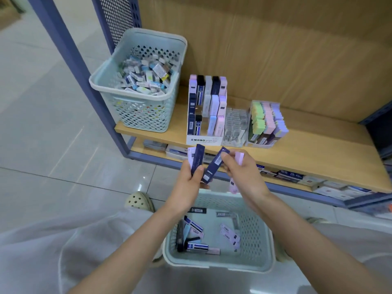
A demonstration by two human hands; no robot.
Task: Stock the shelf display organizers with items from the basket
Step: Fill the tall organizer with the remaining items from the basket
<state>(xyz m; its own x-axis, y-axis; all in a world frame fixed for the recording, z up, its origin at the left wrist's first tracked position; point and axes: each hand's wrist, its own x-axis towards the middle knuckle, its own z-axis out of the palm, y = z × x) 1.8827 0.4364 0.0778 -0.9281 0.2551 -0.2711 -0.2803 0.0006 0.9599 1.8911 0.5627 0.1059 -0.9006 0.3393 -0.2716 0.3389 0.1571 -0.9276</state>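
Over basket, cases within hands

tiered organizer part filled; slim boxes loose in pale basket

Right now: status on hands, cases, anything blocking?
Left hand grips two cases, navy and lilac. Right hand pinches a navy case and a pink case. Organizer ahead, nothing between.

Forearms outstretched, left hand and right hand side by side, fingers curled round slim boxes.
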